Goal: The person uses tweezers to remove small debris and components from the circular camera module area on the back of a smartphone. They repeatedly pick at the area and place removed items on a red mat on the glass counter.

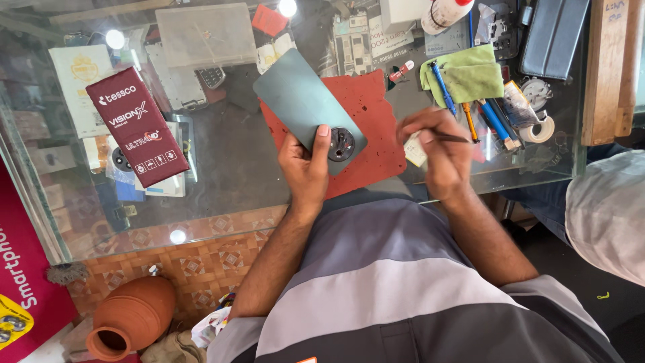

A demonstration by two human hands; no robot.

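Phone back cover (302,101) is gripped by left hand (306,168) over red mat (366,128); a thin tool (451,138) is pinched by right hand (440,151) beside it, camera-ring work judged underway, steady alignment needed.

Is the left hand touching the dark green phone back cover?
Touching. The head view shows the left hand gripping the phone back cover, thumb pressed flat on it.

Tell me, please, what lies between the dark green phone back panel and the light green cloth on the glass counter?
In the head view, between the dark green phone back panel and the light green cloth lie the red work mat and a small red-and-white piece.
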